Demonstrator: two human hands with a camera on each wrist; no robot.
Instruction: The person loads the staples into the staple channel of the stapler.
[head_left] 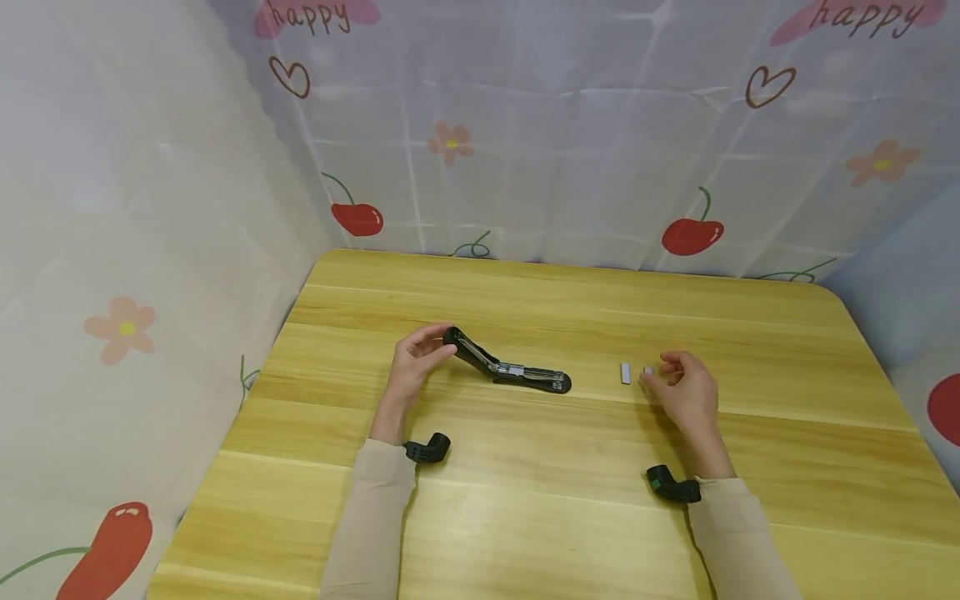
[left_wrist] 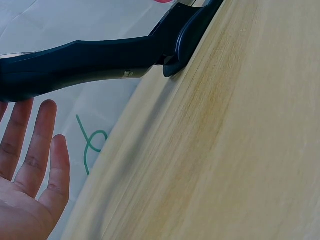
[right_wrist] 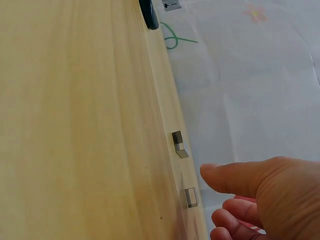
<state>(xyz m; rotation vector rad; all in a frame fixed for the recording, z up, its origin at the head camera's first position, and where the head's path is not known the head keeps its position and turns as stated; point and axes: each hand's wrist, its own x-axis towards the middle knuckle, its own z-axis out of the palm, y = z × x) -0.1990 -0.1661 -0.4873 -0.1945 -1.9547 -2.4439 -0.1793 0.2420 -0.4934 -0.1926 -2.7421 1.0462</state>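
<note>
A black stapler [head_left: 525,377] lies spread open, its base on the table and its upper arm tilted up to the left. My left hand [head_left: 416,360] holds the raised end of that arm between thumb and fingers. In the left wrist view several fingers stretch below the stapler arm [left_wrist: 100,67]. To the right of the stapler are a longer strip of staples [head_left: 626,373] and a shorter staple strip [head_left: 648,370]. My right hand [head_left: 686,392] hovers beside the shorter strip, fingers loosely bent. In the right wrist view the thumb [right_wrist: 230,176] is apart from both strips.
The pale wooden table [head_left: 540,500] ends at a back edge against a patterned curtain [head_left: 555,167]. Black wrist cameras [head_left: 429,448] are strapped on both sleeves, close over the tabletop.
</note>
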